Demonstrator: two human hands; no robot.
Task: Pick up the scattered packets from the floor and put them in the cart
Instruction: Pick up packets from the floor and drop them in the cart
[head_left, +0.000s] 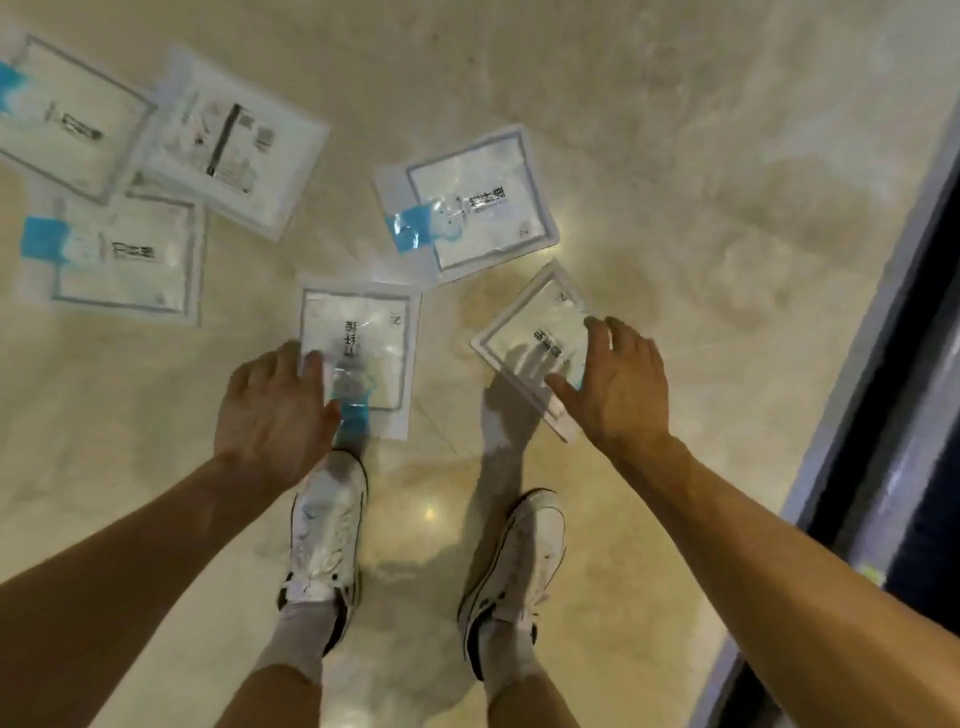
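— What is the left hand (275, 410) doing?
— Its fingers are bent, with the tips on the near-left corner of the middle packet (363, 348) and the thumb by the blue patch. The frame is blurred there, so I can't tell whether it pinches the edge or only touches it.
— And the right hand (623, 384)?
— The fingers are spread wide and hold nothing. It is over the near-right edge of the right packet (535, 332), thumb across the border, and its shadow falls on the plastic. Contact is unclear.
— Where do those two lie?
— Flat on the floor (649, 156), just ahead of the shoes (327, 525), apart from each other.
— Any more?
— Four other packets (467, 202) lie farther out. One is beyond the middle packet, and three overlap at far left.
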